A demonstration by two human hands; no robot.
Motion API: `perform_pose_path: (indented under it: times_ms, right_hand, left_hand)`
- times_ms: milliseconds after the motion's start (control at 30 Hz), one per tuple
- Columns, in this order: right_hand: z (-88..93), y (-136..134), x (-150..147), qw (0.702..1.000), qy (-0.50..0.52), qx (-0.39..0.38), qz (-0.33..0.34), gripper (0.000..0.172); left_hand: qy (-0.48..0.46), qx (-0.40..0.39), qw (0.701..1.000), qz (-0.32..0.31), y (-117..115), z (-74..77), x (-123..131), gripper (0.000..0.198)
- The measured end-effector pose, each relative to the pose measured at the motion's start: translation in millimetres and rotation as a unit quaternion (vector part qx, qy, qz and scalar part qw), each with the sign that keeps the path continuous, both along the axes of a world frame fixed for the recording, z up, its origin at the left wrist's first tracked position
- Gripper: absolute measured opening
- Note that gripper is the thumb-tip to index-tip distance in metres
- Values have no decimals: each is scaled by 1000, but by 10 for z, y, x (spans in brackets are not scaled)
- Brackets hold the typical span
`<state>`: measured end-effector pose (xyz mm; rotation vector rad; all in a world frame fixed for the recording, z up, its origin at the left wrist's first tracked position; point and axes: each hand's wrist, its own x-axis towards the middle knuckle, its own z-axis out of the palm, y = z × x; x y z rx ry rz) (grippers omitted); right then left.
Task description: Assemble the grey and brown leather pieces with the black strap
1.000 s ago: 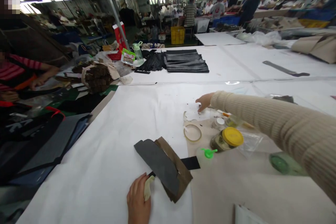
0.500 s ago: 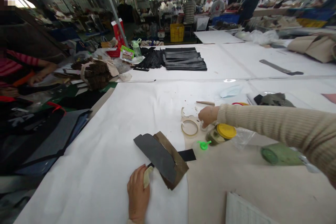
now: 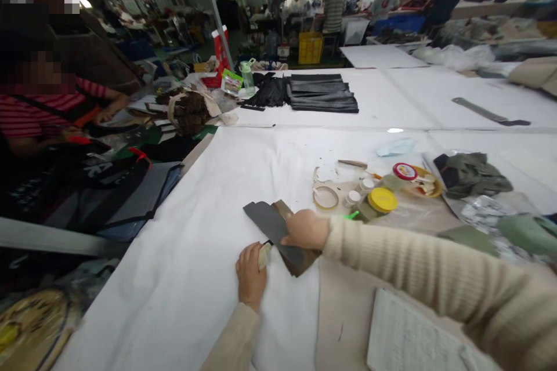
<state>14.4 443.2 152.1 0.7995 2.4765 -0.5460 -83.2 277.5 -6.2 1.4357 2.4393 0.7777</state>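
"Entry one, left hand?"
"Left hand: near side, fingers together and bent downward. A pale yellow, soft-looking scrap sits at its right edge; from my remote seat I cannot tell whether it is gripped or worn. The hand rests just beside the pieces, I judge to steady them."
"Entry two, right hand?"
"Right hand: fingers partly curled over the right part of a flat, dark-grey, round-cornered piece. I cannot tell if they pinch it or merely rest there."
"Location of that piece?"
"Far and right of the left hand, slantwise on a flat, brown, sheet-like piece. The overlap presumably lets both be handled together. Beneath: a smooth white table covering."
"Remaining stock?"
"Farther right: one narrow, pale-yellow ring; one jar with a round yellow lid. I judge them placed for easy reach."
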Motion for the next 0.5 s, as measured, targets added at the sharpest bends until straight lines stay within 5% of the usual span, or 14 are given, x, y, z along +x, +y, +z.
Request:
perform_pose_path:
  times_ms: [133, 300, 400, 500]
  right_hand:
    - [-440, -323, -135, 992, -66, 44, -97, 82]
    - [-697, -384, -61, 983, 30, 66, -169, 97]
    - [-655, -408, -92, 978, 66, 45, -193, 81]
    - [-495, -362, -194, 980, 79, 15, -180, 45]
  left_hand:
    - [10, 4, 1000, -7, -21, -5, -16, 33]
    - [11, 1, 1000, -8, -44, 21, -34, 32]
    - [11, 0, 1000, -4, -59, 23, -35, 34]
    - [13, -5, 1000, 2, -64, 0, -38, 36]
